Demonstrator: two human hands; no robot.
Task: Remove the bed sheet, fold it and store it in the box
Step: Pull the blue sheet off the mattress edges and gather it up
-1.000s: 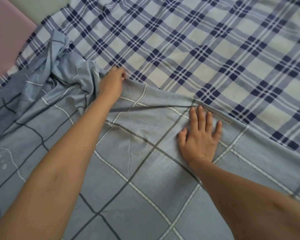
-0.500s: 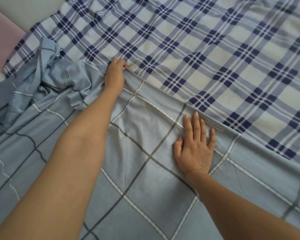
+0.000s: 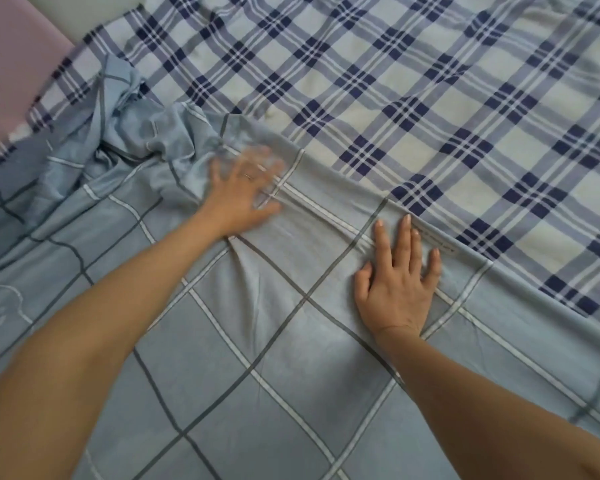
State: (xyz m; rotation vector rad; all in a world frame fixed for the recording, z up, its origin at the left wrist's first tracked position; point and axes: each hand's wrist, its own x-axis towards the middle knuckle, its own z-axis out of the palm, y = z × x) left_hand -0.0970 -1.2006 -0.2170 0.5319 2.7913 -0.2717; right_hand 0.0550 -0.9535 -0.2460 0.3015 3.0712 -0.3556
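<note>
Left grip (image 3: pixel 243 197) released, fingers spread, blurred, resting on sheet (image 3: pixel 257 375) beside its bunched part. Right grip (image 3: pixel 399 282) released, flat, fingers straight, pressing sheet just inside folded edge. Sheet lies over plaid cover (image 3: pixel 430 116). Pink panel (image 3: pixel 11 64) upper left.

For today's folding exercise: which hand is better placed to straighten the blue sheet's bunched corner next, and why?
Probably the left hand: it lies spread on the blue sheet beside its bunched corner. The right hand rests flat on smooth cloth, farther away.
</note>
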